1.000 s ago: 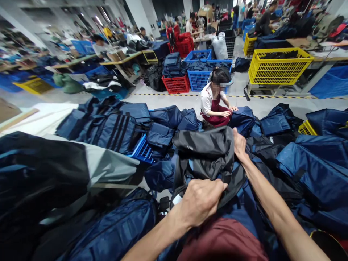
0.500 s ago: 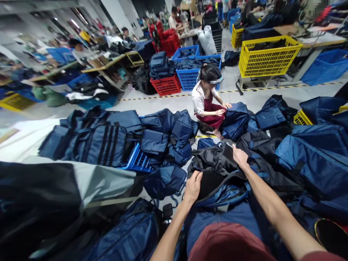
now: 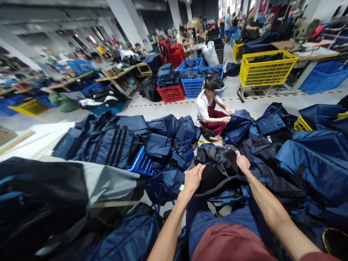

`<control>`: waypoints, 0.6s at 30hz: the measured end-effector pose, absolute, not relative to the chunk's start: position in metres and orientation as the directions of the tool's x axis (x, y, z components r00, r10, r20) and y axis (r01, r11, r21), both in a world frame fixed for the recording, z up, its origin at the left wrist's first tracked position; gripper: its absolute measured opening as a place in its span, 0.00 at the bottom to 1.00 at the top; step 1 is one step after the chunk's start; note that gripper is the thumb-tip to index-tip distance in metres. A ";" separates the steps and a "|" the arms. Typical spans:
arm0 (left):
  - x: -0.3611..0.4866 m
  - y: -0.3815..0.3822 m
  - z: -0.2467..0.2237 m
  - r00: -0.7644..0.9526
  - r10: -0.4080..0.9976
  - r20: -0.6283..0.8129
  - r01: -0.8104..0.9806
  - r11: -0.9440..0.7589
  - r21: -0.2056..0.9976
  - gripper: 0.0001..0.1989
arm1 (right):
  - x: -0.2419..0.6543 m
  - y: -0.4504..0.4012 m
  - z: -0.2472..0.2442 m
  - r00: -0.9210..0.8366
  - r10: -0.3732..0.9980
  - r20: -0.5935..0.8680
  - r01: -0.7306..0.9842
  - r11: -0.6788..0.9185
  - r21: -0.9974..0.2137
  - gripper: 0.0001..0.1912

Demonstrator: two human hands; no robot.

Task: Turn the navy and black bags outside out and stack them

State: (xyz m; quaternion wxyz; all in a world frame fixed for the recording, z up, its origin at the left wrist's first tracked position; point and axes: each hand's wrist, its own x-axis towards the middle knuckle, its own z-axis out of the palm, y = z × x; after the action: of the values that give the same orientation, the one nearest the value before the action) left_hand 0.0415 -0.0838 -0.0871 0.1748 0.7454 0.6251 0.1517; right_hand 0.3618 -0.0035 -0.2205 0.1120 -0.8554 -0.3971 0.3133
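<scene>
A person [image 3: 210,108] sits past the bag [image 3: 220,157], which is right in front of me (it's black and blue). Left of the bag is a crate [image 3: 143,163]. My left hand [image 3: 193,179] and right hand [image 3: 243,162] both grip the bag's black cloth.

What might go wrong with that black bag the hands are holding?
The black bag looks floppy and crumpled between the left hand and right hand, so it might fold in on itself. Its loose edge might also snag on the blue bags lying close by. And the seated person is just beyond, so a big swing might bump them.
</scene>
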 end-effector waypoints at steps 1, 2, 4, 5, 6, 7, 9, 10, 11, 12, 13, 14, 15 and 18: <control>0.045 -0.081 -0.085 0.218 0.974 0.056 0.871 -0.220 0.439 0.13 | 0.361 -0.006 -0.218 0.501 0.734 -0.458 0.578 -0.678 -0.455 0.43; 0.050 -0.080 -0.083 0.262 0.958 0.118 0.858 -0.287 0.425 0.14 | 0.361 -0.010 -0.215 0.516 0.718 -0.467 0.545 -0.696 -0.468 0.43; 0.064 -0.080 -0.077 0.318 0.922 0.222 0.842 -0.382 0.381 0.17 | 0.360 -0.020 -0.212 0.549 0.687 -0.477 0.485 -0.726 -0.488 0.44; 0.072 -0.079 -0.073 0.333 0.909 0.250 0.842 -0.406 0.355 0.19 | 0.359 -0.025 -0.211 0.569 0.670 -0.476 0.458 -0.740 -0.493 0.45; 0.080 -0.077 -0.070 0.347 0.900 0.264 0.846 -0.422 0.325 0.20 | 0.358 -0.028 -0.209 0.592 0.654 -0.472 0.434 -0.751 -0.497 0.47; 0.086 -0.075 -0.066 0.368 0.890 0.268 0.849 -0.439 0.293 0.19 | 0.357 -0.030 -0.206 0.614 0.639 -0.463 0.412 -0.760 -0.503 0.48; 0.093 -0.069 -0.056 0.420 0.866 0.270 0.847 -0.481 0.227 0.17 | 0.357 -0.026 -0.193 0.653 0.624 -0.429 0.378 -0.759 -0.530 0.51; 0.092 -0.068 -0.050 0.439 0.852 0.286 0.841 -0.502 0.204 0.16 | 0.358 -0.020 -0.183 0.667 0.626 -0.404 0.368 -0.748 -0.552 0.52; 0.087 -0.068 -0.042 0.449 0.835 0.318 0.831 -0.521 0.194 0.17 | 0.360 -0.013 -0.171 0.676 0.633 -0.377 0.363 -0.731 -0.577 0.53; 0.079 -0.070 -0.035 0.449 0.815 0.366 0.819 -0.539 0.198 0.17 | 0.362 -0.005 -0.159 0.679 0.651 -0.338 0.367 -0.701 -0.612 0.54; 0.068 -0.075 -0.028 0.434 0.797 0.419 0.806 -0.552 0.215 0.18 | 0.363 0.002 -0.147 0.676 0.682 -0.280 0.383 -0.650 -0.657 0.54; 0.055 -0.083 -0.023 0.408 0.784 0.468 0.793 -0.559 0.244 0.18 | 0.363 0.008 -0.137 0.664 0.721 -0.199 0.414 -0.576 -0.705 0.53; 0.041 -0.094 -0.022 0.377 0.776 0.507 0.780 -0.560 0.278 0.17 | 0.361 0.011 -0.130 0.641 0.761 -0.100 0.460 -0.485 -0.744 0.53; 0.003 -0.139 -0.046 0.286 0.808 0.515 0.771 -0.513 0.378 0.14 | 0.339 -0.004 -0.135 0.487 0.855 0.179 0.657 -0.223 -0.721 0.47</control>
State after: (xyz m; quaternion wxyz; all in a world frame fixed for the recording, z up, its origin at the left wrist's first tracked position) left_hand 0.0032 -0.1391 -0.0463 0.0280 0.8013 0.4926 0.3383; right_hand 0.3392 -0.0039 -0.1351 0.3853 -0.7713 -0.4900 0.1288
